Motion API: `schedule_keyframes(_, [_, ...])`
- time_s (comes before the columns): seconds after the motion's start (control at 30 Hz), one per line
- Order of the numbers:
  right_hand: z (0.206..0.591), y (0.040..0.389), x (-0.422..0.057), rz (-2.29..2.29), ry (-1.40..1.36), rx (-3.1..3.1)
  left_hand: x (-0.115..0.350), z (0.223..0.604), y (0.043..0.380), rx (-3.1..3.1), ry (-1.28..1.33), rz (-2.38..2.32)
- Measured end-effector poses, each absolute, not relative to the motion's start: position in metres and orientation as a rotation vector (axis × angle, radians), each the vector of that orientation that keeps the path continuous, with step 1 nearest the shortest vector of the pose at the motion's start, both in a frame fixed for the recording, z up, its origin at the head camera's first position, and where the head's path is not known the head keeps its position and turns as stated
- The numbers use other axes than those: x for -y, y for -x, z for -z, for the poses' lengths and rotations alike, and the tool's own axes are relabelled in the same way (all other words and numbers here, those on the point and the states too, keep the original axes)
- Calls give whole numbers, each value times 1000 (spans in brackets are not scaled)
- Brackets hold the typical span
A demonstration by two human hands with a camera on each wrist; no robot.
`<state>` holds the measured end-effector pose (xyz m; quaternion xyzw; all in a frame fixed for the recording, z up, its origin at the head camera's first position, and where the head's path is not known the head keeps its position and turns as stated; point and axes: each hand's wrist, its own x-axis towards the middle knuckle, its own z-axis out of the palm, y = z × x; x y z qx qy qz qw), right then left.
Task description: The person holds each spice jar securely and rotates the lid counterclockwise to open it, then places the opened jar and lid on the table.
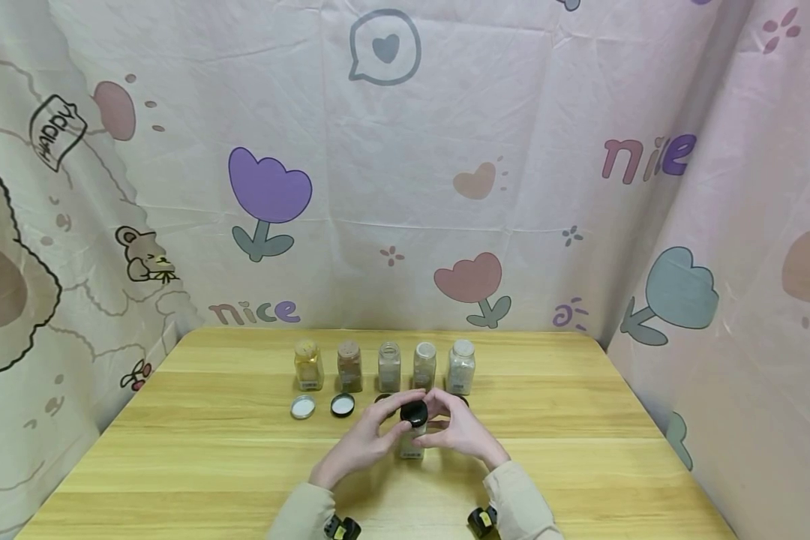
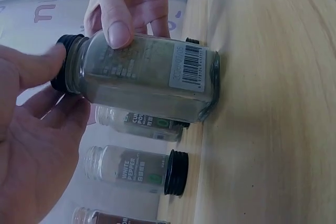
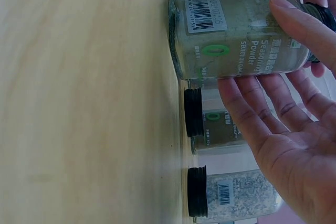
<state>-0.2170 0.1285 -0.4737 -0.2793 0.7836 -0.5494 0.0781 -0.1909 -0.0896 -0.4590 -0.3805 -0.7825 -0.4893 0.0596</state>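
Note:
A square glass seasoning powder jar (image 1: 412, 445) with a black lid (image 1: 414, 413) stands upright on the wooden table. My left hand (image 1: 363, 441) pinches the lid, its thumb on the near rim and its fingers curled behind, as the left wrist view shows. On the other side my right hand (image 1: 469, 433) holds the glass body, thumb on one face and fingers against another. Greenish-grey powder fills much of the jar (image 3: 236, 38), and a barcode label (image 2: 188, 66) sits low on it.
Behind the hands stand several uncapped jars in a row: yellow powder (image 1: 308, 369), brown powder (image 1: 349, 369), white pepper (image 2: 131, 170), a greyish one (image 1: 424, 367) and pale coarse grains (image 1: 462, 369). Lids lie before them, including a white-lined one (image 1: 303, 407) and a black-rimmed one (image 1: 342, 405).

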Motion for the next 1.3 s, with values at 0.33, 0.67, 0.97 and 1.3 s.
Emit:
schedule_keyframes(0.33, [474,218,-129,1638,855,-2351,83,463,191,2348,938,1398])
schedule_keyframes(0.67, [474,218,-129,1634,847,-2361,91,460,192,2352,1128,1460])
schedule_keyframes(0.97, [475,218,-129,1635,845,-2363,89,458,191,2351,1064,1418])
schedule_keyframes(1.3, [474,218,-130,1636,847,-2353,85,459,190,2341,977,1398])
